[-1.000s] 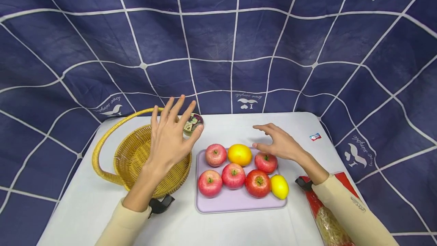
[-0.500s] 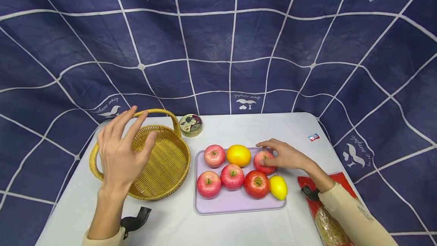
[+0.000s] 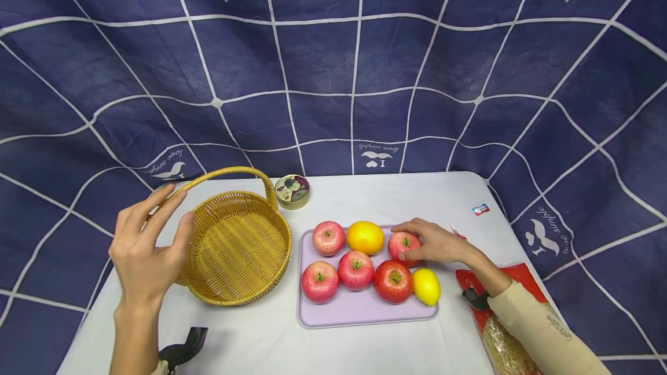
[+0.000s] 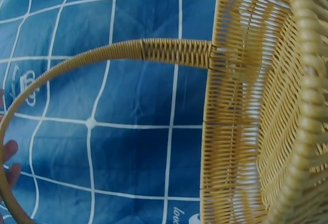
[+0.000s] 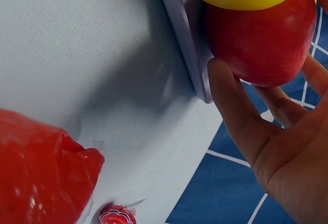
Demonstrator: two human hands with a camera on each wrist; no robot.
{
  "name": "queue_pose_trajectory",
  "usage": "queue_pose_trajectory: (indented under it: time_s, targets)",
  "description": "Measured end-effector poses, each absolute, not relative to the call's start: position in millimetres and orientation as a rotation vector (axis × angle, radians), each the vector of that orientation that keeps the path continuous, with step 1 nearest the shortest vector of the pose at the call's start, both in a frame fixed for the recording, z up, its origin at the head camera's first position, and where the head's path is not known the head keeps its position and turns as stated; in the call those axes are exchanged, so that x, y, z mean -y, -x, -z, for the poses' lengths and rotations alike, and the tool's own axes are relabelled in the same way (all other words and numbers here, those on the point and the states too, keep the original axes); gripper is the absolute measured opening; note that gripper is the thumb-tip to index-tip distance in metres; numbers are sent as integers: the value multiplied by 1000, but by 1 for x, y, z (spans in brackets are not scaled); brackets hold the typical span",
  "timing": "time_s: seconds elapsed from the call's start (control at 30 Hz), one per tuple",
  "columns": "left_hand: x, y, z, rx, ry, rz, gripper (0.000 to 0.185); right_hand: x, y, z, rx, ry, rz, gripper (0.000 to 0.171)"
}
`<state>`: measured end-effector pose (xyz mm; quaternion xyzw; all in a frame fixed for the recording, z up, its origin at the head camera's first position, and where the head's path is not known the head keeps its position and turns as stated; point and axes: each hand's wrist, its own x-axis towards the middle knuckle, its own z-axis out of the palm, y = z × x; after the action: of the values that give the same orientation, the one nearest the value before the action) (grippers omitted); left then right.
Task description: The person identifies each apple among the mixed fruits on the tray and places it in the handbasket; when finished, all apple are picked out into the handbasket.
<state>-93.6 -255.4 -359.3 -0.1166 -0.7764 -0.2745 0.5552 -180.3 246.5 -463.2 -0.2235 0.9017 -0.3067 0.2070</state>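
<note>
Over the left side of the wicker basket [image 3: 234, 247] my left hand [image 3: 148, 247] hovers, fingers spread, near the raised basket handle [image 3: 224, 172]. In the left wrist view, fingertips [image 4: 10, 151] show at the left edge by the handle [image 4: 118, 51]. My right hand [image 3: 443, 242] has its thumb and fingers around the apple [image 3: 402, 243] at the back right corner of the lilac tray [image 3: 365, 314]. In the right wrist view, the thumb [image 5: 228, 88] lies against the red apple [image 5: 264, 44]. Also on the tray are several other apples [image 3: 356, 269], an orange [image 3: 365, 238] and a lemon [image 3: 426, 286].
A round tin [image 3: 292, 191] stands behind the basket. On the right lie a red packaged bag [image 3: 502, 328] and a small wrapped piece [image 3: 480, 209]. A thin pointed item with red [image 3: 456, 231] lies behind the right hand. A blue gridded curtain [image 3: 333, 62] hangs behind the white table.
My left hand has moved left, from over the basket to its left side. My right hand has come down onto the back right apple, its fingers now around it.
</note>
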Motion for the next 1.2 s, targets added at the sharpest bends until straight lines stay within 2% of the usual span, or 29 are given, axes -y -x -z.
queue_pose_trajectory:
  time_s: [0.37, 0.77, 1.2]
  targets:
    - [267, 95, 366, 1805, 276, 669, 35, -246, 179, 465, -2463, 594, 888, 70]
    - [274, 101, 377, 1740, 335, 761, 27, -246, 180, 466, -2442, 597, 896, 71]
    - [273, 103, 384, 1625, 284, 789, 18, -247, 181, 470, -2428, 574, 919, 71]
